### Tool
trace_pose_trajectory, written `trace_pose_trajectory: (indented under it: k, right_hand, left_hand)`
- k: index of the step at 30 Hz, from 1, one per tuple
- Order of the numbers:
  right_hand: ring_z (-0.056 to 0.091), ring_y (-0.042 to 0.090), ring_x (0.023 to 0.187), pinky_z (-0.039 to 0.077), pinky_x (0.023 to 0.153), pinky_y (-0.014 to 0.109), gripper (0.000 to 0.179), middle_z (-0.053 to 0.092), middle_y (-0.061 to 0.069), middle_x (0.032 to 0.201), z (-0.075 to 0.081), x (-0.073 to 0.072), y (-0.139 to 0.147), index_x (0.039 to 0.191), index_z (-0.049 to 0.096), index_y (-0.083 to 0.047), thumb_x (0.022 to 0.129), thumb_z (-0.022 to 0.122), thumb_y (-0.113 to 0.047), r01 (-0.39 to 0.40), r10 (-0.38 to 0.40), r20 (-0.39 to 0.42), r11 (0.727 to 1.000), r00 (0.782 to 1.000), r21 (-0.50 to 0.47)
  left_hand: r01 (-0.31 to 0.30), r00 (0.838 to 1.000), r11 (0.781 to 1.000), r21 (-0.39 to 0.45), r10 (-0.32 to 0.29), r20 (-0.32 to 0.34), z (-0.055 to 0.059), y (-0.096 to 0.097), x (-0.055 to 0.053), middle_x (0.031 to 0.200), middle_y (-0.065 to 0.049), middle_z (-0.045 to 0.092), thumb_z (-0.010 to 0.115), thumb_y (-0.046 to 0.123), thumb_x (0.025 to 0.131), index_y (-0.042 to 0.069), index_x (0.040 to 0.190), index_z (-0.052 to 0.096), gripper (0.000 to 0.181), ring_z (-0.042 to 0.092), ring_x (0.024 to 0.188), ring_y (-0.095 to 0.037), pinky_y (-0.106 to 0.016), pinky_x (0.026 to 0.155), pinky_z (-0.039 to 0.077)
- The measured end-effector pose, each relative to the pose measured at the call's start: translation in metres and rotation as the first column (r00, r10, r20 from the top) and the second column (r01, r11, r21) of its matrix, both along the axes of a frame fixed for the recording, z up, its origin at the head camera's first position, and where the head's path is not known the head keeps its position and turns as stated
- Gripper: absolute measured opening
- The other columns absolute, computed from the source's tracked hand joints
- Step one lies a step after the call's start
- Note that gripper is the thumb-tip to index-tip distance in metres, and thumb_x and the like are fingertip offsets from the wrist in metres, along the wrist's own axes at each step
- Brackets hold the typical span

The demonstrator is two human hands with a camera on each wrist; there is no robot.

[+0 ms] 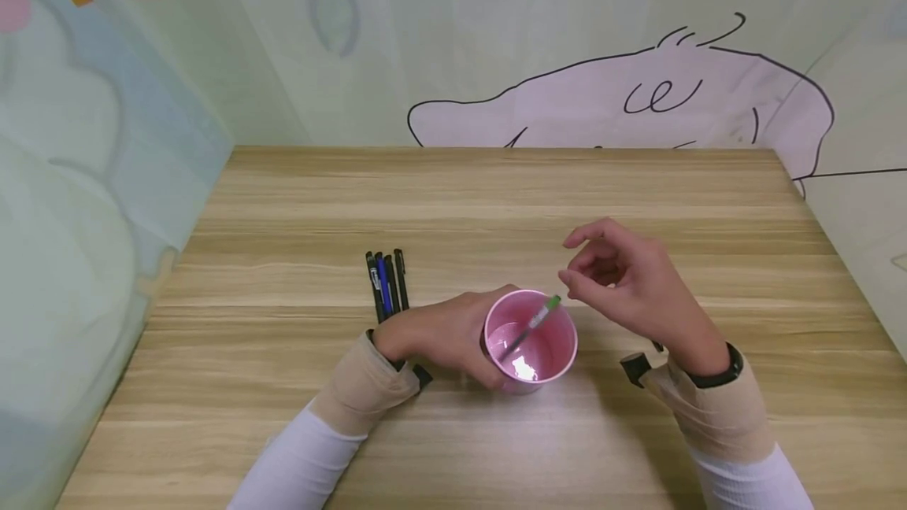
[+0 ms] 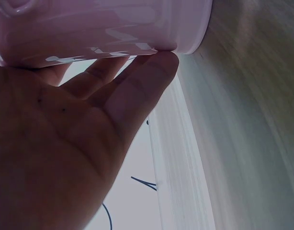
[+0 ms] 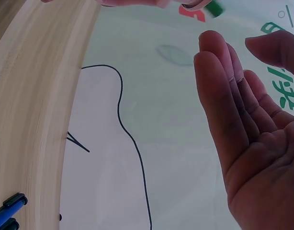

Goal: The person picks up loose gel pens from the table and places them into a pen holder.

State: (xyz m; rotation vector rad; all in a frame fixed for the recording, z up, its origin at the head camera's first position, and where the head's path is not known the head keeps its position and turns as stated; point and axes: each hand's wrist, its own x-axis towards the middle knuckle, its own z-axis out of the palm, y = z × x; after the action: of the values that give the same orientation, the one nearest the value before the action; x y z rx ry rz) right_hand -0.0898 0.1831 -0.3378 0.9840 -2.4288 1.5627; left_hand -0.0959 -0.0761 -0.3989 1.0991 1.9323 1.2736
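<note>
My left hand (image 1: 453, 333) grips a pink cup (image 1: 560, 345) from its left side, thumb toward me and fingers around the far side. In the left wrist view the fingers lie along the glossy wall of the cup (image 2: 113, 28). Inside it leans a pen (image 1: 540, 316) with a green end, which reaches up to the right rim. Just right of the cup, my right hand (image 1: 631, 282) is raised with loosely bent fingers and holds nothing. The green end (image 3: 214, 8) shows beyond those fingertips in the right wrist view.
Several pens lie side by side on the wooden table (image 1: 298, 219), just beyond my left wrist; among them are a blue pen (image 1: 383, 283) and a black pen (image 1: 401, 278). A wall covering with line drawings (image 1: 602, 101) stands behind the table's far edge.
</note>
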Motion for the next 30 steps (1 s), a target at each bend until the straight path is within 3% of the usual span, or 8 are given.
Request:
trace_pose_trajectory:
  k: [10,22,30]
  right_hand:
    - [0.069,0.016,0.065,0.059,0.059,0.026,0.031,0.072,-0.001,0.081,-0.002,-0.003,0.003,0.11,0.063,-0.004,0.084,0.074,0.01,0.051,-0.051,-0.021,0.998,0.998,0.02]
    - [0.066,0.01,0.071,0.055,0.059,0.021,0.02,0.071,-0.004,0.083,-0.005,-0.006,0.008,0.104,0.067,-0.008,0.087,0.076,-0.002,0.175,-0.162,-0.083,0.966,0.983,0.189]
    - [0.066,0.009,0.073,0.057,0.061,0.027,0.018,0.071,-0.003,0.083,-0.006,-0.009,0.01,0.103,0.067,-0.007,0.087,0.076,-0.004,0.183,-0.164,-0.095,0.947,0.982,0.265]
  left_hand:
    - [-0.008,1.0,1.0,0.002,0.008,0.003,0.0,-0.001,0.0,0.134,0.001,0.058,0.092,0.023,0.069,0.023,0.145,0.044,0.09,0.056,0.122,-0.018,-0.035,0.104,0.047]
    - [-0.015,1.0,1.0,-0.007,0.015,0.027,0.002,0.0,0.001,0.133,-0.001,0.059,0.093,0.018,0.068,0.019,0.143,0.045,0.089,0.057,0.12,-0.02,-0.036,0.103,0.048]
    - [-0.018,1.0,1.0,-0.01,0.018,0.024,0.001,0.0,0.001,0.132,-0.002,0.059,0.093,0.018,0.067,0.019,0.143,0.046,0.089,0.057,0.12,-0.019,-0.036,0.103,0.048]
